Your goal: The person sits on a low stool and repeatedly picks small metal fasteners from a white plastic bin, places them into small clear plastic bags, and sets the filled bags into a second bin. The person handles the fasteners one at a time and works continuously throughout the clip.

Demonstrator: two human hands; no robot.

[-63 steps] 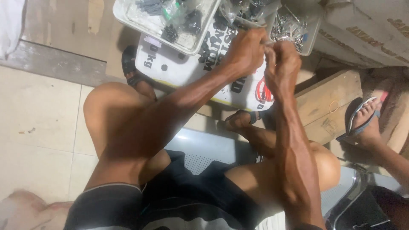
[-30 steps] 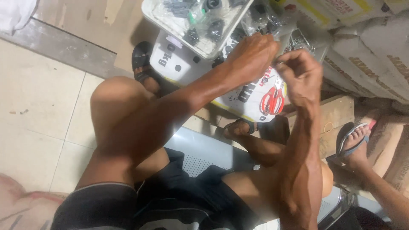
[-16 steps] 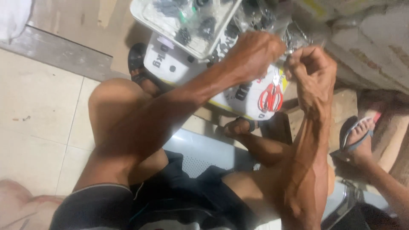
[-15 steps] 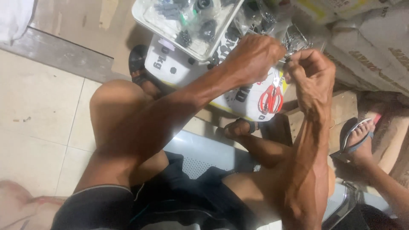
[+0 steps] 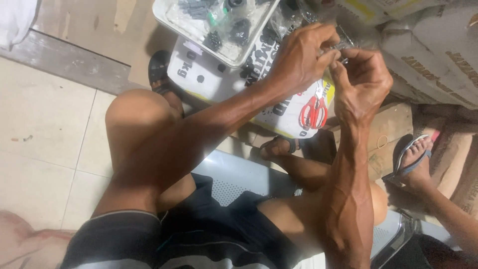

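Note:
My left hand and my right hand meet above a white printed sack, fingertips pinched together on a small clear plastic bag held between them. What the bag contains is hidden by my fingers. Red-handled scissors lie on the sack just below my hands. A white tray with several small black parts and a green piece stands on the sack to the left of my left hand.
I sit on a grey perforated metal seat with my knees up. Another person's sandalled foot rests on a wooden crate at right. Stacked brown sacks fill the upper right. Tiled floor at left.
My hands have drifted right and up over the sack, the right hand closing in on the left until the fingertips meet. The view has shifted slightly.

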